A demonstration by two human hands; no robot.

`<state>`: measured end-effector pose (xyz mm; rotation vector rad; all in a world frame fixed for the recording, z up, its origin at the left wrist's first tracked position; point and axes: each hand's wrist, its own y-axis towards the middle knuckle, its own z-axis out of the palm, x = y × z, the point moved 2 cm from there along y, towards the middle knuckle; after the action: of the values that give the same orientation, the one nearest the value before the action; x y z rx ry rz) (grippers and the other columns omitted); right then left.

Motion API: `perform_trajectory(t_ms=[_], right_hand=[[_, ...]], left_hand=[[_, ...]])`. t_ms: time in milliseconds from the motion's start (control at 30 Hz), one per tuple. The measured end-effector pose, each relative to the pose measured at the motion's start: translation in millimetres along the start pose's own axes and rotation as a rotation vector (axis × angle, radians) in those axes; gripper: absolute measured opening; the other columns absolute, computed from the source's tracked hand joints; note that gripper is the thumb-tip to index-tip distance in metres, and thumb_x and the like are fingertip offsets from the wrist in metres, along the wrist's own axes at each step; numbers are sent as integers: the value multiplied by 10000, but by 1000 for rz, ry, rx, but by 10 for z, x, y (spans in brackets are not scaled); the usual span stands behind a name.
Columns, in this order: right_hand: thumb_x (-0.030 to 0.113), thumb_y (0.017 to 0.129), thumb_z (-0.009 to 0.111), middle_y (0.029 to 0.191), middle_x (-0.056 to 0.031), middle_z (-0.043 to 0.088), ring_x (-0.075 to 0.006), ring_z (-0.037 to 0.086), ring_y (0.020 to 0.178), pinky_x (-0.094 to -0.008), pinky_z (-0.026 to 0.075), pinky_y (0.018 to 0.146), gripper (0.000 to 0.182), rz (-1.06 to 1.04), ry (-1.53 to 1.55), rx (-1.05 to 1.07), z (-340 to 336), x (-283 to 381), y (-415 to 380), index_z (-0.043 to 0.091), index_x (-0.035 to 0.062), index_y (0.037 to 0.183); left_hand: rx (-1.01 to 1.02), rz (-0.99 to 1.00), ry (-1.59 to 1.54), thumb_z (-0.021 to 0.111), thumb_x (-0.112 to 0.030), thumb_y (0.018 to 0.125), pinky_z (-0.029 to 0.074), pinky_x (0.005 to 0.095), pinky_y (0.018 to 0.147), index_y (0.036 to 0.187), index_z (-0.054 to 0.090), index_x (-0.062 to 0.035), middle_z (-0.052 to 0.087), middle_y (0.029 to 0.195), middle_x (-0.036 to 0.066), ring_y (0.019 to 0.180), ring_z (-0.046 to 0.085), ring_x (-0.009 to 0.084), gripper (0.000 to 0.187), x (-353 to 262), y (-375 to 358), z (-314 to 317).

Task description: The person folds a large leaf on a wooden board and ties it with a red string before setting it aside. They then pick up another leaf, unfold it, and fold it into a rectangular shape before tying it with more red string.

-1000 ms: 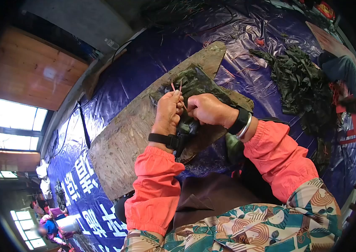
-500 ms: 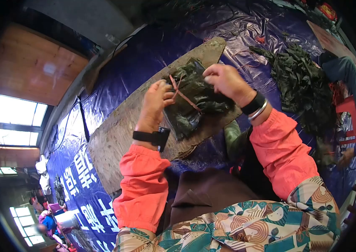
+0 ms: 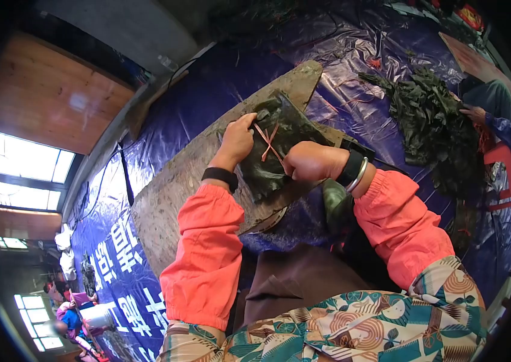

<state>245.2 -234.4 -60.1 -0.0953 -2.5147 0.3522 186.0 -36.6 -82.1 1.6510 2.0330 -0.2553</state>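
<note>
A dark green, wet-looking leafy sheet [image 3: 276, 114] lies folded on a worn wooden board [image 3: 171, 199]. Across it a thin reddish string [image 3: 269, 145] forms an X. At the string's upper left end is my left hand [image 3: 237, 140], its fingers pinched closed on it. My right hand [image 3: 316, 161], wearing a dark band and a silver bracelet at the wrist, is closed on the lower right end, low over the sheet. The fingertips of the right hand are partly hidden.
Blue tarp [image 3: 177, 130] with white characters surrounds the board. A heap of dark green leafy sheets [image 3: 430, 120] lies at right, near another person's hand [image 3: 474, 114] and a red stool [image 3: 503, 175]. Farther off at lower left, a person sits by a white bucket [image 3: 99, 315].
Both hands were raised and apart with loose fingers; now they are closed on the string. My right hand came down and left, and the string now makes a wider X.
</note>
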Motion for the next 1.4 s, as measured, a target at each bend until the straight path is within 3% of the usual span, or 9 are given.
perform_trajectory(t_ms=[133, 300, 433, 533, 700, 767, 1233, 1300, 1400], right_hand=[[129, 718, 690, 899, -146, 693, -311, 664, 860, -368, 509, 765, 280, -75, 39, 2, 37, -99, -8, 708, 65, 991], [115, 736, 666, 889, -142, 694, -284, 669, 849, -352, 511, 760, 246, -130, 241, -83, -155, -189, -101, 705, 65, 973], [83, 751, 653, 878, -129, 684, -273, 660, 850, -340, 508, 752, 194, 65, 300, -499, -301, -254, 21, 692, 59, 940], [49, 742, 659, 897, -120, 645, -304, 625, 878, -376, 496, 776, 213, -156, 232, -886, -262, -189, 309, 696, 80, 949], [45, 748, 600, 850, -134, 622, -324, 596, 834, -426, 465, 766, 209, -56, 65, -801, -173, 43, 694, 701, 82, 928], [84, 766, 570, 858, -147, 618, -340, 579, 883, -418, 452, 793, 213, 236, -16, -726, -40, 8, 855, 705, 82, 931], [92, 767, 616, 1031, -232, 628, -388, 589, 1011, -439, 463, 897, 362, 410, 109, -684, -171, -180, 955, 632, -28, 1108], [112, 779, 570, 965, -228, 644, -394, 612, 920, -449, 485, 843, 187, 355, 33, -736, -179, -203, 902, 682, 6, 885], [134, 764, 608, 942, -212, 650, -391, 604, 923, -451, 474, 845, 179, 280, -1, -737, -281, -257, 750, 694, 44, 893]], left_hand=[[81, -163, -151, 530, 25, 837, 399, 332, 1025, 1308, 531, -43, 568, 1307, 160, 1233, 522, 269, 475, 281, 85, 128], [-283, -393, -519, 533, -65, 859, 455, 292, 930, 1206, 610, -38, 665, 1135, 115, 1040, 627, 195, 356, 357, -31, -170], [-94, -381, -308, 594, -87, 834, 487, 292, 837, 1059, 680, -59, 692, 988, 101, 899, 649, 177, 243, 255, -127, -261], [-75, -231, -221, 620, -93, 796, 495, 338, 844, 1025, 681, -53, 667, 986, 140, 919, 639, 261, 240, 271, -136, -149], [-92, -162, -149, 651, -104, 759, 470, 378, 903, 1096, 649, -56, 613, 1055, 167, 1047, 570, 325, 341, 270, -191, -10], [-82, -170, -140, 664, -95, 748, 464, 383, 916, 1121, 640, -64, 589, 1085, 168, 1056, 558, 332, 375, 264, -209, -4], [-76, -233, -95, 757, -156, 714, 431, 384, 973, 1296, 507, -22, 538, 1182, 184, 1141, 512, 348, 648, 295, -258, 29], [-29, -298, -90, 764, -169, 707, 440, 378, 961, 1314, 492, -19, 534, 1185, 185, 1128, 528, 336, 682, 326, -240, 25], [15, -331, -113, 764, -173, 704, 456, 380, 933, 1318, 493, -21, 538, 1172, 176, 1086, 549, 321, 688, 322, -212, -26]])
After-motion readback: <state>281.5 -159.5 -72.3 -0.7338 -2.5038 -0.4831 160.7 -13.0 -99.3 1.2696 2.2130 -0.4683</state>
